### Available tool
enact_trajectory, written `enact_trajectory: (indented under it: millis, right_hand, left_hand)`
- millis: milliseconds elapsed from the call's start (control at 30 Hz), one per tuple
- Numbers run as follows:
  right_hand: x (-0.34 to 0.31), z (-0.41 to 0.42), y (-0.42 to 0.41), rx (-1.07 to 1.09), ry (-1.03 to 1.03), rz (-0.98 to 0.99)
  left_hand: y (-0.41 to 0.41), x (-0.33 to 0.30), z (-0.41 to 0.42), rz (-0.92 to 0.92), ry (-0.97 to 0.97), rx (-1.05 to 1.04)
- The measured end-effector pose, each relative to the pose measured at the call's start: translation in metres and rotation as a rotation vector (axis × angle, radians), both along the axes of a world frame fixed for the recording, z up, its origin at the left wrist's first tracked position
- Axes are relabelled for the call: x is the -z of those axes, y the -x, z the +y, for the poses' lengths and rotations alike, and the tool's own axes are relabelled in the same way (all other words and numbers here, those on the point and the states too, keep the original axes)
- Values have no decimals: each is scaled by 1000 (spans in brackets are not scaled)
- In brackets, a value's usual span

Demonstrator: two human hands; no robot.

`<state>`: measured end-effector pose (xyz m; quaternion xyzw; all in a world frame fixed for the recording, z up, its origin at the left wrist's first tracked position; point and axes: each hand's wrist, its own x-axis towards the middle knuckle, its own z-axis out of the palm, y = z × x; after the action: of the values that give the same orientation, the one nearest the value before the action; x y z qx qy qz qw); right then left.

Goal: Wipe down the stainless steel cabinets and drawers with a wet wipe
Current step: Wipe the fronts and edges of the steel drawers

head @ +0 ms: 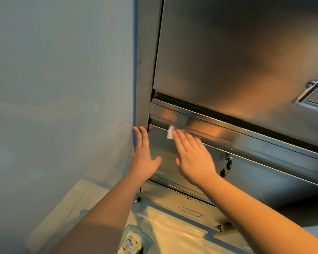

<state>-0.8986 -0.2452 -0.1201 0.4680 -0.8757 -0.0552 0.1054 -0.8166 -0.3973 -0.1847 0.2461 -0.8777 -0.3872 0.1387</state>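
A stainless steel cabinet [228, 52] fills the right half of the view, with a drawer front [264, 180] below its big upper door. My right hand [193, 154] lies flat with straight fingers on the drawer's top left part and presses a white wet wipe [170, 132] against the steel just under the long handle lip [218, 129]. Only the wipe's left end shows past my fingertips. My left hand [143, 153] rests flat, fingers straight, on the cabinet's left edge next to the wall.
A pale blue-grey wall [62, 88] stands close on the left, with blue tape [135, 61] along the cabinet's edge. A keyed lock [229, 159] sits on the drawer. Below lie a lower drawer [182, 202], plastic sheeting [173, 231] on the floor and a wipes packet [134, 242].
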Motion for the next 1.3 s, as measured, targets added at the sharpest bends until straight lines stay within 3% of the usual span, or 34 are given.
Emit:
enact_trajectory:
  millis: [167,500,800,967,1133,1300]
  right_hand:
    - [-6,-41,-1,-83,-19,-5]
    - [-10,102,17,135,-85,23]
    - [-4,204,30,366,-38,-39]
    - [2,247,28,669,167,-144]
    - [-10,208,21,947,395,-277]
    - [-9,174,20,912,737,-465]
  left_hand:
    - [1,5,0,11,41,-30]
    - [6,-22,56,109,-196,-293]
    - [30,-45,133,92,-346,-80]
    - [39,-42,134,58,-341,-69]
    - [41,-44,138,53,-347,-72]
    - [44,-44,141,65,-356,-99]
